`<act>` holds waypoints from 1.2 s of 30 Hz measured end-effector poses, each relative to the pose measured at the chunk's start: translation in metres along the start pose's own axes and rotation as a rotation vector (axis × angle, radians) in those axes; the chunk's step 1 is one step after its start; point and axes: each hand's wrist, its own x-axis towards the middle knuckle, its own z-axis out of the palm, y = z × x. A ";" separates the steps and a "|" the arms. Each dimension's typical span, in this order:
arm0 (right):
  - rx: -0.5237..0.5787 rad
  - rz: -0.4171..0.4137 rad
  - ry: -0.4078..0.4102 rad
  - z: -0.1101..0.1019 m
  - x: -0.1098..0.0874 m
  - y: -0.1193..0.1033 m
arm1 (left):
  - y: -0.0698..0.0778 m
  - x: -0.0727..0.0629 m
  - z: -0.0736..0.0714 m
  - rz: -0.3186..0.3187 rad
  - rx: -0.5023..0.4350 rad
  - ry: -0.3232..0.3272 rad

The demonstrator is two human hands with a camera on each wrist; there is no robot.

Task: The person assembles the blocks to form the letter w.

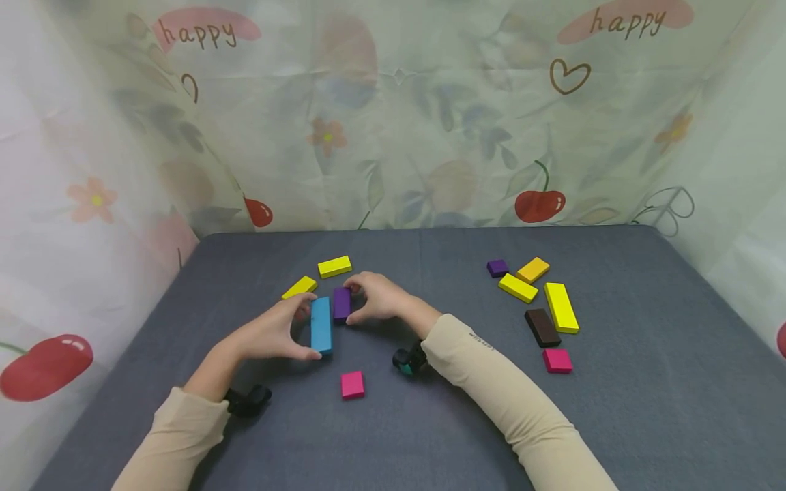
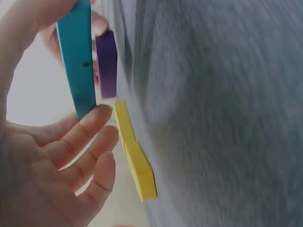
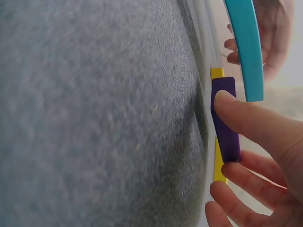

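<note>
My left hand (image 1: 270, 332) pinches a long blue block (image 1: 321, 326) by its two ends, thumb at the near end and fingers at the far end. Just right of it, my right hand (image 1: 382, 298) pinches a shorter purple block (image 1: 342, 305) between thumb and fingers. Both blocks lie lengthwise side by side, with a narrow gap between them in the head view. In the right wrist view the thumb presses the near part of the purple block (image 3: 224, 118), and the blue block (image 3: 247, 52) stands higher than it. Two yellow blocks (image 1: 334, 266) lie just beyond the hands.
A pink block (image 1: 353, 385) lies nearer the body, below the blue block. On the right is a loose group: a small purple block (image 1: 497, 268), an orange block (image 1: 533, 270), yellow blocks (image 1: 561, 308), a dark brown block (image 1: 543, 328) and another pink block (image 1: 557, 361). A patterned curtain (image 1: 399, 123) surrounds the grey table (image 1: 430, 436).
</note>
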 end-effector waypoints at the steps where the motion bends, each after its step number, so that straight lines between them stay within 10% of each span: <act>1: 0.004 0.003 0.002 0.000 0.000 0.001 | 0.002 0.001 0.001 0.008 -0.001 -0.002; 12: 0.000 0.009 0.036 -0.006 -0.002 0.011 | 0.021 0.015 0.015 0.046 0.046 0.003; 36: -0.025 0.084 0.072 -0.009 0.000 0.018 | 0.037 0.018 0.028 -0.074 0.078 0.058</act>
